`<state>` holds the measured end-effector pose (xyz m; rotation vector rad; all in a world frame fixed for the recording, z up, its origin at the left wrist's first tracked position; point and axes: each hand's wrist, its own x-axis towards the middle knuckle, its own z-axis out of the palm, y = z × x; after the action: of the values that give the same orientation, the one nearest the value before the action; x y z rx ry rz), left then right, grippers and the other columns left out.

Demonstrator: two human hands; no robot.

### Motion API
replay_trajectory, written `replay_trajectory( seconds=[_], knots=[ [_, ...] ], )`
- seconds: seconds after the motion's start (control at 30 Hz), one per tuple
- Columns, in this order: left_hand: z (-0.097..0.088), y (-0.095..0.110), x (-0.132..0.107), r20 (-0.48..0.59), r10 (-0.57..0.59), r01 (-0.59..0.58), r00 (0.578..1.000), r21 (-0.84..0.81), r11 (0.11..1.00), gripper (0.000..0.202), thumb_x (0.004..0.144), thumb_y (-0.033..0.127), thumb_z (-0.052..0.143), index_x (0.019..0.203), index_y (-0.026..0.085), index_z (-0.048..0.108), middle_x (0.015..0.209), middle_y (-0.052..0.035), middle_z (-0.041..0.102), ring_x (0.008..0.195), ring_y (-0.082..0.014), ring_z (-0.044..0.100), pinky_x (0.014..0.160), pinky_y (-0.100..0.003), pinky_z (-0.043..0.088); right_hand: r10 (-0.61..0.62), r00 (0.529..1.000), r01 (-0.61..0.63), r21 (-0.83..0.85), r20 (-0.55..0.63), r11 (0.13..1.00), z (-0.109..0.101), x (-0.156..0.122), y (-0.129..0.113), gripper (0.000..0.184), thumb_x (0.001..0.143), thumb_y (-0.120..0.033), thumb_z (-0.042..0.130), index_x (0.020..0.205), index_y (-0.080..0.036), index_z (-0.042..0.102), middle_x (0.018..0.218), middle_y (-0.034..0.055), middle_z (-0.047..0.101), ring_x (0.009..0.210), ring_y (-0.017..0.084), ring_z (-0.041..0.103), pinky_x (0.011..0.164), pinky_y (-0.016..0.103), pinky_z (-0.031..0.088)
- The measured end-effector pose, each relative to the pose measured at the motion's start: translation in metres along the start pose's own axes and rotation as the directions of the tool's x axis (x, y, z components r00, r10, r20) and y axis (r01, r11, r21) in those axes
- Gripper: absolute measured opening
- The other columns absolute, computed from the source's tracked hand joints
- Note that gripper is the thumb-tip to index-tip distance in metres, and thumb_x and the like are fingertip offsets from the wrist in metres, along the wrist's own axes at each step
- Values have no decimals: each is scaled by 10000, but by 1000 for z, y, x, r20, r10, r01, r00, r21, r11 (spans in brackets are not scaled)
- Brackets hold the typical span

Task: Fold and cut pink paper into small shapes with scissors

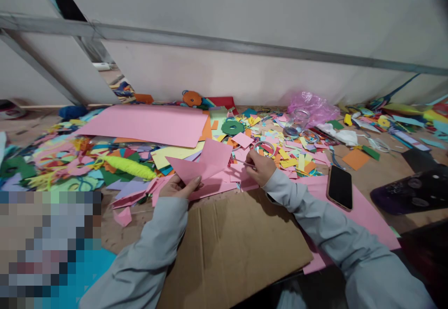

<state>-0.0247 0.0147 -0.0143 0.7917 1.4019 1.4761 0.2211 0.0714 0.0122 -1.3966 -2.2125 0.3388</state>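
In my left hand [180, 188] is a folded or cut piece of pink paper [213, 158], pinched between thumb and fingers at its lower edge. My right hand [261, 168] is closed round a slim grey tool [243, 162] that points left toward the pink paper; its kind is too small to make out. A brown cardboard sheet [234, 253] lies below both hands at the near edge. More pink paper [364, 215] spreads under and beside my right forearm.
A large pink sheet [147, 124] rests on colourful scraps at the back left. Nearby lie a yellow yarn bundle [129, 166], a tape roll [265, 149], a glass jar [297, 122] and a pink plastic bag [313, 107]. A phone [339, 187] and a dark bottle [411, 190] are at the right.
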Motion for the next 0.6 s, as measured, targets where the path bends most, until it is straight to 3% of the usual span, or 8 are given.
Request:
replay_trajectory(
  seconds=[0.17,0.27,0.37,0.5,0.6],
  knots=[
    [-1,3,1,-28,12,-12,1000,-3,1000,373,526,338,836,792,145,659,606,-2,688,562,-139,648,608,-259,535,7,987,-79,450,160,890,-4,3,1,234,707,-187,521,940,-170,512,644,-48,496,593,120,453,577,237,338],
    [-2,1,4,-76,9,-10,997,-19,1000,372,505,332,840,771,146,659,598,-1,681,558,-144,651,608,-269,544,-19,946,-204,636,325,744,-4,2,-4,324,806,-394,538,1006,-143,580,588,-59,441,543,103,418,528,224,315],
    [-1,0,4,-89,19,-19,996,-5,1000,372,496,332,842,760,143,661,586,-4,676,555,-148,649,595,-268,543,-43,909,-298,719,414,629,-4,0,-11,493,842,-577,468,924,-130,659,525,-61,378,491,90,365,485,224,278],
    [2,2,0,-56,40,-40,998,7,999,366,512,328,838,778,143,669,622,-6,692,568,-146,651,604,-269,547,-32,907,-333,762,420,556,-4,-4,-18,517,810,-623,509,855,-134,671,488,-64,382,456,82,329,460,229,246],
    [3,3,-3,-38,27,-28,999,-17,999,395,500,325,848,808,143,680,652,-7,706,572,-143,656,599,-264,548,-26,916,-322,772,400,548,-4,-6,-21,510,805,-622,521,813,-131,660,480,-65,396,456,77,319,463,225,241]
  ],
)
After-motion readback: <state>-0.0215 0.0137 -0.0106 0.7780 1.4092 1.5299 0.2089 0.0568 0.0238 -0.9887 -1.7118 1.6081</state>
